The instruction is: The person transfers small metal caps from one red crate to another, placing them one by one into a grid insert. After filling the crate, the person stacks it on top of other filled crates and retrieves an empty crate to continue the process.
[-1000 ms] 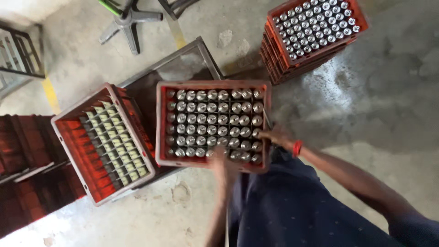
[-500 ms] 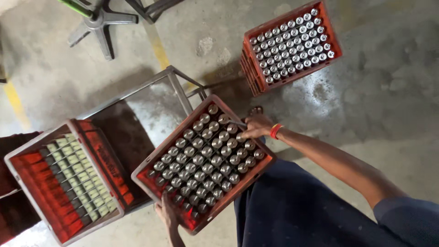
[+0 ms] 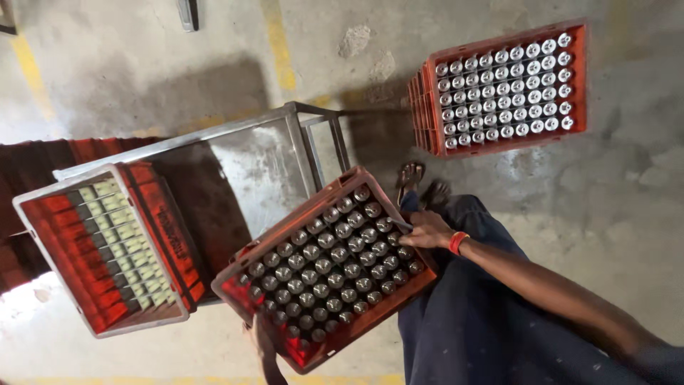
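Swung further from the steel trolley since the earlier frame, the red crate of capped bottles is carried tilted beside the knee; three crates are counted; judged heavy, rigid, breakable; left hand and right hand are closed on opposite rims

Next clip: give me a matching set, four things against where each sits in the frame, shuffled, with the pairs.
Things:
1. held crate of metal cans
2. stacked crates
3. crate with pale rectangular tops
4. red wristband

Places:
A. upper right, on the floor
B. on the right wrist
C. far left
D. centre, between both hands

Pairs: 1-D, 2-A, 3-C, 4-B
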A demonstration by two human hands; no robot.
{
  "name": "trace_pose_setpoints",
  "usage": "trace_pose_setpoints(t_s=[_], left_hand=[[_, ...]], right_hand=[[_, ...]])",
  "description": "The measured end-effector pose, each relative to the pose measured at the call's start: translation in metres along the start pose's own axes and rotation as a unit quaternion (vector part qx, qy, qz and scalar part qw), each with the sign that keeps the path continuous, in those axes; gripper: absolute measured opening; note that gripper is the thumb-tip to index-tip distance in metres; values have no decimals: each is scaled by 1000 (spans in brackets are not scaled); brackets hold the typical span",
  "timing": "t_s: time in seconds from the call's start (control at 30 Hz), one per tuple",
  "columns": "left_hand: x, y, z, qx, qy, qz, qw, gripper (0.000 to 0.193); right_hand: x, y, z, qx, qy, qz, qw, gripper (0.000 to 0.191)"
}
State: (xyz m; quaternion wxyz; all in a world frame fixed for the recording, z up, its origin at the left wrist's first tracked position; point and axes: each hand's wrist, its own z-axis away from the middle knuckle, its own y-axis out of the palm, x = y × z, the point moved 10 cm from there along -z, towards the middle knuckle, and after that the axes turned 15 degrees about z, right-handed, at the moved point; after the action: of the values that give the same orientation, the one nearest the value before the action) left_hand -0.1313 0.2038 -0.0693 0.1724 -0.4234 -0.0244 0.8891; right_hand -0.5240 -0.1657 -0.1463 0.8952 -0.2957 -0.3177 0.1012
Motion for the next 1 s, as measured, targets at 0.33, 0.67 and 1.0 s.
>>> trace_pose_setpoints(t_s=[0.33, 0.67, 1.0], left_hand=[[87, 84, 94, 27, 14, -32, 999, 30], [194, 383, 111, 221, 1, -130, 966, 52], [205, 522, 128, 242, 35, -190, 951, 50]], right_hand=[[-160, 15, 40, 98, 166, 13, 981, 63], [-361, -66, 130, 2, 377, -51, 925, 52], [-438, -131, 157, -54, 420, -116, 898, 50]])
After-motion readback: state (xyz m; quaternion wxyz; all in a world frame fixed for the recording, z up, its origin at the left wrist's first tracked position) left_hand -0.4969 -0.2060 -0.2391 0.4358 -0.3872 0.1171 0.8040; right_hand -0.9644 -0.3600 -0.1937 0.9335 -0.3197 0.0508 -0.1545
